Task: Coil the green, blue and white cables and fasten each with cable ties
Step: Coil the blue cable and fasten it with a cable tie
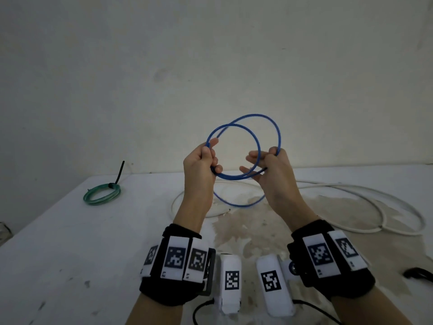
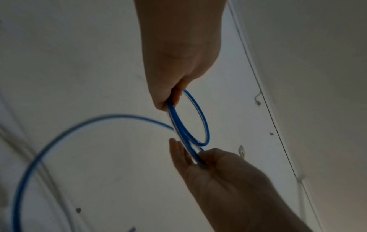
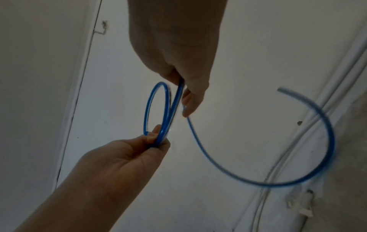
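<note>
I hold the blue cable (image 1: pixel 255 114) up above the table as a coil of two or three loops. My left hand (image 1: pixel 212 156) grips the loops on their left side, fingers curled round them. My right hand (image 1: pixel 264 160) pinches the right side, some fingers loosely spread. A loose blue tail (image 3: pixel 298 180) hangs in a wide arc below. The wrist views show the coil (image 2: pixel 198 117) edge-on between the left hand (image 2: pixel 170 97) and the right hand (image 3: pixel 184 94). A green cable (image 1: pixel 98 203) lies coiled at the left with a black tie (image 1: pixel 119 172) on it. The white cable (image 1: pixel 337 184) sprawls uncoiled.
The white table (image 1: pixel 70 242) has a stained, peeling patch in the middle. A small black object (image 1: pixel 419 274) lies near its right edge; I cannot tell what it is. A plain wall rises behind the table.
</note>
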